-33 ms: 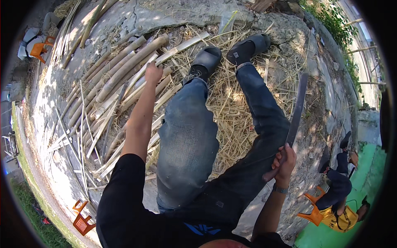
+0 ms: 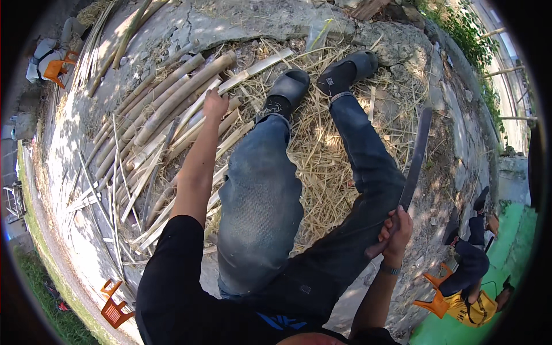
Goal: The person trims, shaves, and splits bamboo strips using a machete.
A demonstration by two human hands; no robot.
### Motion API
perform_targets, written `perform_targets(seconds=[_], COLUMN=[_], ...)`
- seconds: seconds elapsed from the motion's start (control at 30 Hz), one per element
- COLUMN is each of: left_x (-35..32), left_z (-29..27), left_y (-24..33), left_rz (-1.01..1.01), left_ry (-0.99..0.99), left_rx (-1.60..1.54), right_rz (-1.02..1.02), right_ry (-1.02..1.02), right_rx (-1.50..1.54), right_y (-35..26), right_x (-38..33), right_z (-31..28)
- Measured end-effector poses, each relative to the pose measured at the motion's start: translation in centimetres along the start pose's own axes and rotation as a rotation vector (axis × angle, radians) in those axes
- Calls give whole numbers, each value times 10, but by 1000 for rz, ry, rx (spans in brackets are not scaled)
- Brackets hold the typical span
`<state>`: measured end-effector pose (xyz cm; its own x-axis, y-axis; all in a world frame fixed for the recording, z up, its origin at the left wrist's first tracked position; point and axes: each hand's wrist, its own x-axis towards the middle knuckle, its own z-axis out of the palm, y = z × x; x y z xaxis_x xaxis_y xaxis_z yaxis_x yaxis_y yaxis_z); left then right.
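My left hand (image 2: pixel 216 106) reaches forward over the bamboo pile, its fingers closed around the upper end of a split bamboo strip (image 2: pixel 192 112). Whole bamboo poles (image 2: pixel 163 112) lie just left of that hand, and a pale split length (image 2: pixel 257 68) stretches out beyond it. In my right hand (image 2: pixel 399 232) is the handle of a machete, its long dark blade (image 2: pixel 415 158) pointing forward and away from me, beside my right leg. The fingers of this hand wrap the handle, whose butt shows below the palm.
Bamboo shavings (image 2: pixel 322 178) cover the ground between my legs. Orange chairs stand at the lower left (image 2: pixel 117 307) and lower right (image 2: pixel 435 293), the latter with a seated person in yellow (image 2: pixel 472 306). Another person (image 2: pixel 43 60) sits at the far left. Thin strips (image 2: pixel 118 190) lie at the left.
My left hand and the machete sit slightly lower in the picture than before. Both hands keep their grip.
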<state>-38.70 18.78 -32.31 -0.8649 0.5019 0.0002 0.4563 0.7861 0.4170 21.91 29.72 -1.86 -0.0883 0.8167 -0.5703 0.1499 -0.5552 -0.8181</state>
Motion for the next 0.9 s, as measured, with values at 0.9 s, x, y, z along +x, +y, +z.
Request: perform_targets(seconds=[0.9], left_x=[89], left_z=[-272], left_y=[130], left_rz=[511], left_ry=[794], left_rx=[-221], right_rz=[-89], right_ry=[-27], right_rx=[39], right_y=[-1], right_x=[2], right_z=[4])
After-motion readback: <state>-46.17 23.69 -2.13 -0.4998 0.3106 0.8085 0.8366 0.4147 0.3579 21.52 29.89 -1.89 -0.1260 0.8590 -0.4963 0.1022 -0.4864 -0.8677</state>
